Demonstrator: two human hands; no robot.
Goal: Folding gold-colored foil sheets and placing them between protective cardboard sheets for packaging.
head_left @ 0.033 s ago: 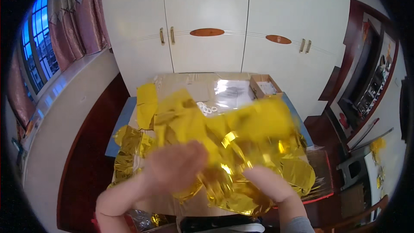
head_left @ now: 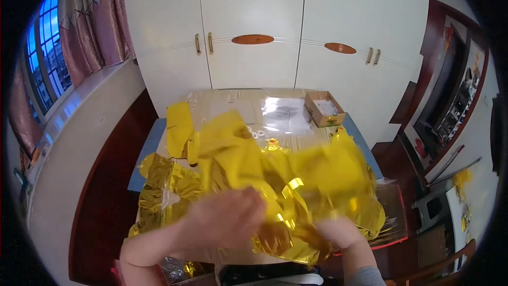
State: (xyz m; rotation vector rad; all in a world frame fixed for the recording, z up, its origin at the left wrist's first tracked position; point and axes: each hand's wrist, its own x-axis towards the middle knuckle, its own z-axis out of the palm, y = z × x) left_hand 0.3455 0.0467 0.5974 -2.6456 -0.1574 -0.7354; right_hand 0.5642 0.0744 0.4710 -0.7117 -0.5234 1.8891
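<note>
A large, crumpled gold foil sheet, matte yellow on some faces and shiny on others, is lifted over the table in front of me. Its right part is smeared by motion. My right hand is closed on the foil's near right edge, its fingertips hidden by the folds. My left hand is over the near left part of the foil, too blurred to show whether its fingers grip it. More flat gold foil pieces with rounded edges lie under and beside it, one yellow piece at the far left.
Brown cardboard covers the table. Small white rings, a clear plastic sheet and an open cardboard box sit toward the back. A white cabinet stands behind. A red-edged clear case is at the right.
The foil and both hands have shifted slightly to the right. The foil now covers some of the white rings and shows more of the table near the box.
</note>
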